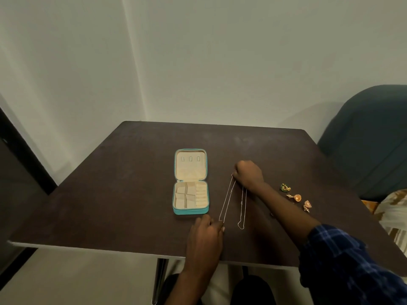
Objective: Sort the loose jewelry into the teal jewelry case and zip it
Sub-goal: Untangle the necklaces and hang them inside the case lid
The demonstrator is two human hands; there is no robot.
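A dark brown surface (136,194) stands in a corner between pale walls, and on it, a little left of the middle, lies the teal jewelry case (190,182), unzipped and opened flat. Its lid half lies on the far side, lined in cream with three small loops near the top edge; the near half shows cream compartments, several small square ones on the left and a ribbed ring roll on the right. No jewelry can be made out inside it.

Just right of the case a thin chain (228,198) is stretched between the two hands. The right hand (250,173) is farther away, fingers closed around the upper end of the chain, its forearm crossing the surface from a blue checked sleeve (343,260). The left hand (206,235) rests near the front edge of the surface, close to the case's near right corner, its fingertips pinched on the lower end of the same chain. A second thin chain (242,208) runs down from under the right hand and ends in a loose loop lying on the surface, apart from the left hand.

Farther right, beyond the right forearm, small pieces lie in a loose row: a green and gold piece (285,187), then two orange-gold shell-shaped earrings (296,197). A dark blue chair (370,137) stands beside the right edge
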